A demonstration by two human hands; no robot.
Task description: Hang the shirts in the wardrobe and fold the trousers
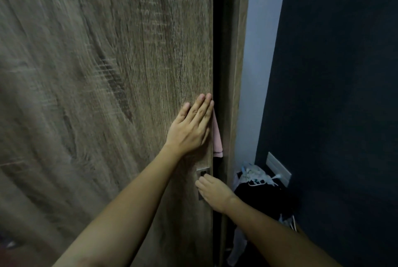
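One pink garment (217, 135) shows inside the nearly shut wardrobe door (129, 73); we judge hanging partly done, trousers unseen. Left hand (189, 129) lies flat, its grip open; right hand (215, 193) curls at the handle (202, 172), grip uncertain.

The left hand (190, 128) lies flat, fingers spread, on the wood-grain wardrobe door (107, 94). The right hand (213, 192) grips its metal handle (202, 173). Pink cloth (217, 135) shows in the gap.

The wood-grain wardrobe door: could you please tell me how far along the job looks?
Done: a pink garment shows in the gap beside the wood-grain wardrobe door. In hand: left hand flat on the door, right hand at its metal handle. Left: unclear; no trousers visible.
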